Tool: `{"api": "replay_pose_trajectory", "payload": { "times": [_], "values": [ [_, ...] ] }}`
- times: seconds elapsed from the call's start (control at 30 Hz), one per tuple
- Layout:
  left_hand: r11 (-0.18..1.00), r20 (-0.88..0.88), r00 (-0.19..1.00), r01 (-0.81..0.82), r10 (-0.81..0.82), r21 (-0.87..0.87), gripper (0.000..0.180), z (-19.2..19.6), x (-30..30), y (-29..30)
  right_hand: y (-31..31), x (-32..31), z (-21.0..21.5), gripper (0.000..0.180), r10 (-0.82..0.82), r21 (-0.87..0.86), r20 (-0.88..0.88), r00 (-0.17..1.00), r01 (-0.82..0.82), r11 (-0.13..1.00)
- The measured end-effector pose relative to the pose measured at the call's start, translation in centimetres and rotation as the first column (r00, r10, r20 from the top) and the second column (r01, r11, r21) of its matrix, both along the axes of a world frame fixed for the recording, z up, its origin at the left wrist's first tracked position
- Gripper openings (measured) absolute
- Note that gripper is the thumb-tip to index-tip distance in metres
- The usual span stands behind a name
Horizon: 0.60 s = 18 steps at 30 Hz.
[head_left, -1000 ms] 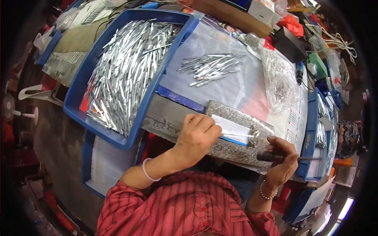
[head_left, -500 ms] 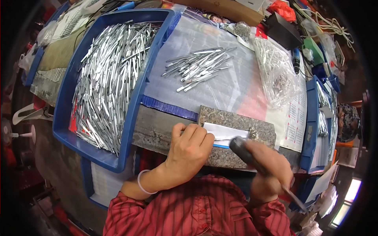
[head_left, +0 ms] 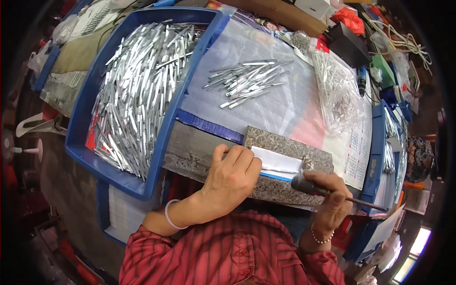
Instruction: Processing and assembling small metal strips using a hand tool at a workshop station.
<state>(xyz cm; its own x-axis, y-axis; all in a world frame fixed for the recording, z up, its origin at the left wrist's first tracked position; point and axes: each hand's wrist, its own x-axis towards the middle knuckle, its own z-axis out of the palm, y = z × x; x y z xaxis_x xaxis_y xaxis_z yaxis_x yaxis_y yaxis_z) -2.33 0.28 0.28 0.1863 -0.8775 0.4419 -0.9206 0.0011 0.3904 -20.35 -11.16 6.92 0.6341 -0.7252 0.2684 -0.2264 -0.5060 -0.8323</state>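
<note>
Blue tray of metal strips at left; loose strips upper centre; plastic bag right.

Left hand presses flat, fingers curled; right hand fisted (wrist bent).

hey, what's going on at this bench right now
A person in a red striped shirt works at a speckled stone slab. Their left hand presses down on a white block lying on the slab, while the right hand has its grip around a dark-handled tool, head beside the block's end. A blue tray piled with metal strips sits to the left; a loose bunch of metal strips lies beyond.
</note>
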Motion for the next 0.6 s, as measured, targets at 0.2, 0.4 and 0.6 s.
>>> {"api": "replay_pose_trajectory", "payload": {
  "times": [0.2,0.4,0.6],
  "values": [
    [0.980,-0.105,0.992,-0.089,0.071,-0.177,0.013,2.0,-0.5,6.1,2.6,-3.1,0.0,0.052,-0.031,0.342,0.335,0.942,-0.091,0.935],
    [0.959,-0.275,0.919,-0.272,0.282,0.077,0.007,-1.5,-1.1,18.7,4.5,-3.8,1.4,0.017,0.182,0.401,0.188,0.965,-0.245,0.883],
    [0.582,-0.200,0.551,-0.798,0.810,0.156,0.006,-6.5,4.1,30.3,5.7,-1.5,0.8,0.017,0.463,0.329,-0.135,0.876,-0.401,0.855]
  ]
}}
